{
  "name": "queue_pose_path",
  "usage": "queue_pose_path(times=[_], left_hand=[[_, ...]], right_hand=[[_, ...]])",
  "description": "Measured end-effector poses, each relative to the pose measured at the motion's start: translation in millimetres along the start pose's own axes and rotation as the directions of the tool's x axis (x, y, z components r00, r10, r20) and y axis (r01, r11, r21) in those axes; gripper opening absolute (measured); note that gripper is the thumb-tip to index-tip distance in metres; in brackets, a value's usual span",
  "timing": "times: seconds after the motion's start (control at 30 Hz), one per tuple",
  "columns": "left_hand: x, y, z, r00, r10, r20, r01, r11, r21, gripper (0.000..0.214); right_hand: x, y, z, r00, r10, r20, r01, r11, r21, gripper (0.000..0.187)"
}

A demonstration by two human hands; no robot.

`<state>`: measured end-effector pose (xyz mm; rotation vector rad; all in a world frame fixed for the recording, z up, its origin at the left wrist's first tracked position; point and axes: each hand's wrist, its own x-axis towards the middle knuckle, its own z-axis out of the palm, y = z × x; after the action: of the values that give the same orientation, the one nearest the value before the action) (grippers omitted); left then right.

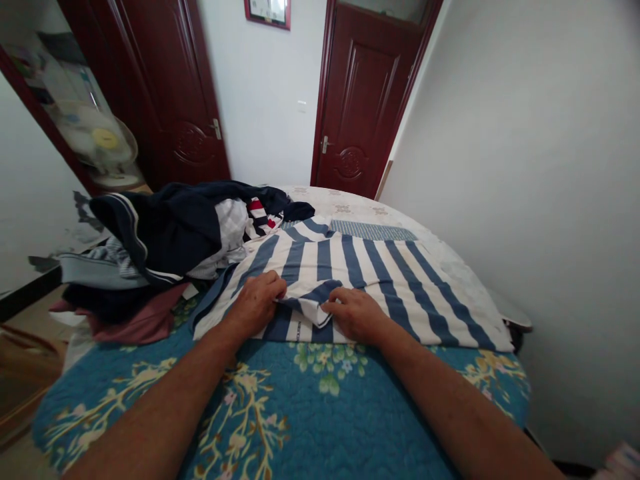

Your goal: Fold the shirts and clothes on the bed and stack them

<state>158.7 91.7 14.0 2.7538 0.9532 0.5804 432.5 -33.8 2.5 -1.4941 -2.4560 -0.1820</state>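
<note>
A blue-and-cream striped shirt [367,260] lies spread across the table, its stripes running away from me. My left hand [260,297] pinches a fold of its cloth near the front edge. Opposite it, my right hand [353,310] grips another part of the same fold between thumb and fingers. The raised cloth between the hands shows a white inner side with a thin dark line. Some small dark lettering shows on the shirt just below the fold.
A heap of clothes [175,233], dark blue, white, grey and pink, rises at the left of the table. A teal floral quilted cover [365,407] lies under my forearms. A pale tablecloth [320,197] covers the far side. The white wall [540,147] stands close on the right.
</note>
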Motion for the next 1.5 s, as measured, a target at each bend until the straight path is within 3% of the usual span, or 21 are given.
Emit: queue_pose_path(times=[0.07,0.13,0.23,0.3,0.5,0.63,0.73,0.9,1.13,1.23,1.37,1.5], left_hand=[[0,-2,-0.5,1.000,-0.011,0.018,0.012,1.000,-0.011,0.029],[-1,-2,-0.5,0.998,-0.010,0.055,0.011,1.000,-0.010,0.034],[-3,-1,-0.6,0.997,0.014,0.081,-0.012,1.000,-0.021,0.039],[-3,1,-0.8,0.995,0.047,0.083,-0.043,0.998,-0.051,0.041],[-2,0,-0.5,0.997,0.038,0.065,-0.027,0.988,-0.151,0.021],[0,-3,-1.3,0.997,-0.007,0.077,0.024,0.974,-0.226,0.013],[0,-3,-2.8,0.996,-0.032,0.088,0.054,0.964,-0.262,0.010],[1,-2,-5.8,0.995,-0.025,0.093,0.056,0.938,-0.341,0.022],[1,-9,-10.3,0.991,0.037,0.132,-0.003,0.968,-0.252,0.016],[-1,-13,-12.7,0.982,0.072,0.176,-0.025,0.967,-0.255,0.007],[-5,-15,-19.0,0.963,0.137,0.233,-0.066,0.955,-0.288,0.014],[-6,-16,-22.8,0.976,0.125,0.180,-0.063,0.948,-0.313,0.023]], right_hand=[[-4,5,0,1.000,0.018,-0.008,-0.017,0.994,0.111,0.038],[-6,12,2,0.989,0.122,-0.087,-0.101,0.971,0.215,0.039],[-9,28,6,0.900,0.362,-0.243,-0.290,0.913,0.286,0.040],[-11,40,10,0.858,0.441,-0.263,-0.363,0.883,0.299,0.038],[-14,52,13,0.910,0.403,-0.098,-0.348,0.872,0.344,0.037],[-10,49,8,0.907,0.420,-0.044,-0.379,0.856,0.351,0.039],[-6,46,9,0.893,0.447,-0.052,-0.411,0.857,0.311,0.040],[1,47,20,0.865,0.499,-0.061,-0.478,0.854,0.204,0.038],[2,54,22,0.818,0.550,-0.170,-0.533,0.835,0.137,0.043],[1,52,20,0.831,0.539,-0.138,-0.527,0.842,0.120,0.042],[-1,52,20,0.850,0.517,-0.099,-0.505,0.854,0.124,0.038],[-4,55,17,0.818,0.537,-0.207,-0.517,0.843,0.147,0.038]])
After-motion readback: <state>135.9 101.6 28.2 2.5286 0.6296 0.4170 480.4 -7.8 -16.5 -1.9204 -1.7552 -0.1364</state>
